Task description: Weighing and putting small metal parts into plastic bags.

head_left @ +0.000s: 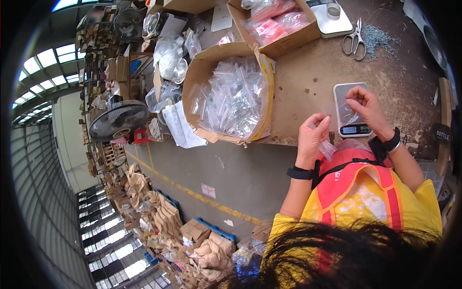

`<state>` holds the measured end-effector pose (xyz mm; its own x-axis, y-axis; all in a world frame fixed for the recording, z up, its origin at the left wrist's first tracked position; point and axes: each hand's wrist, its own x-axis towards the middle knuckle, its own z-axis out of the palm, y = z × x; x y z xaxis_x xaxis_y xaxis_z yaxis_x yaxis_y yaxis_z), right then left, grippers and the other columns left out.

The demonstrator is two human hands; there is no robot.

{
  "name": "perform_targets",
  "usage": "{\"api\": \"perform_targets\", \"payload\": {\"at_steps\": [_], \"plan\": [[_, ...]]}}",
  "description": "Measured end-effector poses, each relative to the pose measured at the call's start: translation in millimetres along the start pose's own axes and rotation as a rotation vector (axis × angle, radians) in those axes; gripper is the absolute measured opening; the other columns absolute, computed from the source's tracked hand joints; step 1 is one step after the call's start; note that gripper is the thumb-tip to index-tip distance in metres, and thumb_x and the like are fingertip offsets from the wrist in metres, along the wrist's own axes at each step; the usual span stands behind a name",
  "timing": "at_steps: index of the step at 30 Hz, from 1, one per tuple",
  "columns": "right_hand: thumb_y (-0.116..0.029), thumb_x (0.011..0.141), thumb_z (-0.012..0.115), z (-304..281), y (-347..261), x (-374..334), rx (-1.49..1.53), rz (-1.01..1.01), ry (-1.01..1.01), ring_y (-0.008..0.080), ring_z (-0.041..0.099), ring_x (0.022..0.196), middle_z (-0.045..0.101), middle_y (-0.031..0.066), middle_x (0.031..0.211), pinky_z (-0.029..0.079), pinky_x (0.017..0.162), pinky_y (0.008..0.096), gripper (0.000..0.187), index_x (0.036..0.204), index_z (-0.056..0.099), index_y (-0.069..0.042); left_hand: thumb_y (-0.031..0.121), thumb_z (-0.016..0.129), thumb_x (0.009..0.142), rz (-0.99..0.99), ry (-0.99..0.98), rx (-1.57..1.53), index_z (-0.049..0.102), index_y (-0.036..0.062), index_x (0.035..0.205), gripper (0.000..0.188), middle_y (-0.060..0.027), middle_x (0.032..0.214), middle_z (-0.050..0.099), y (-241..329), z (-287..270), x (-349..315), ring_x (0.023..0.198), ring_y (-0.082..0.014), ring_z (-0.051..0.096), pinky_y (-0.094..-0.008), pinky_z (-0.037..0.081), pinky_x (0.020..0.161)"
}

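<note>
My left hand [312, 137] is closed in a pinch on clear plastic bags [328, 150], which hang below its fingers near the table's front edge. To its right, my right hand [369, 108] has thumb and fingertips pressed together on another clear plastic bag [354, 116]. This hand is above a small digital scale [342, 91] with a grey top and a lit display. Whether anything is inside the bag is too fine to make out. Left of both hands stands a round-looking open carton [269, 98], filled with clear zip bags [231, 91] of small metallic pieces.
Behind the carton, a cardboard box [291, 36] contains pink and clear packets. Scissors [356, 42] lie beside a pile of small metal pieces [378, 41], near a second scale [334, 23]. Papers [180, 126] overhang the left table edge. A fan [118, 120] stands farther left.
</note>
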<state>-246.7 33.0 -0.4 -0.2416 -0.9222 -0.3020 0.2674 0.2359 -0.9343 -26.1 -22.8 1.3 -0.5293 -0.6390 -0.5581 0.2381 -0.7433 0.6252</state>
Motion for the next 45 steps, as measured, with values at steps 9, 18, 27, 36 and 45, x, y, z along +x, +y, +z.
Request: {"api": "perform_targets", "payload": {"at_steps": [9, 18, 27, 36, 45], "plan": [[-0.010, 0.090, 0.075, 24, -7, 2, -0.402, -0.298, 0.058, 0.0103, 0.064, 0.082, 0.066, 0.0019, 0.090, 0.053, 0.075, 0.0267, 0.024, 0.109, 0.063, 0.000, 0.011, 0.070, 0.098, 0.439, 0.291, 0.800, 0.063, -0.0007, 0.089, 0.016, -0.0052, 0.088, 0.069, 17, 23, -21, 0.068, -0.0085, 0.056, -0.0262, 0.045, 0.059], [-0.016, 0.086, 0.079, 26, -33, -7, -0.470, -0.191, -0.119, 0.0172, 0.063, 0.073, 0.064, 0.0081, 0.080, 0.050, 0.069, 0.0320, 0.022, 0.087, 0.063, 0.000, 0.001, 0.076, 0.085, 0.828, 0.105, 0.985, 0.068, -0.0011, 0.090, 0.009, -0.0072, 0.088, 0.065, 20, 33, -2, 0.081, -0.0189, 0.064, -0.0293, 0.051, 0.074], [-0.017, 0.071, 0.085, -41, 14, -12, -1.092, -0.560, 0.115, 0.0381, 0.051, 0.122, 0.055, 0.0176, 0.127, 0.043, 0.105, 0.0459, 0.070, 0.132, 0.052, -0.005, 0.002, 0.069, 0.092, 0.586, 0.583, 0.990, 0.077, 0.0040, 0.104, 0.015, -0.0122, 0.093, 0.067, 18, -1, -2, 0.084, -0.0217, 0.067, -0.0332, 0.054, 0.075], [-0.015, 0.074, 0.084, -48, 73, 7, -1.062, -0.543, 0.124, 0.0381, 0.055, 0.119, 0.057, 0.0188, 0.126, 0.045, 0.102, 0.0455, 0.069, 0.132, 0.050, -0.004, 0.006, 0.070, 0.090, 0.677, 0.584, 1.053, 0.058, -0.0019, 0.095, 0.015, -0.0159, 0.088, 0.062, -15, -10, 21, 0.078, -0.0313, 0.062, -0.0404, 0.050, 0.074], [-0.023, 0.078, 0.088, 15, 14, -26, -0.463, -0.121, -0.136, 0.0101, 0.052, 0.072, 0.070, 0.0120, 0.111, 0.049, 0.066, 0.0267, 0.074, 0.137, 0.049, -0.002, 0.001, 0.067, 0.090, 0.750, 0.453, 1.124, 0.053, -0.0026, 0.092, 0.015, -0.0191, 0.091, 0.054, -29, 0, 29, 0.080, -0.0390, 0.056, -0.0459, 0.047, 0.070]]}}
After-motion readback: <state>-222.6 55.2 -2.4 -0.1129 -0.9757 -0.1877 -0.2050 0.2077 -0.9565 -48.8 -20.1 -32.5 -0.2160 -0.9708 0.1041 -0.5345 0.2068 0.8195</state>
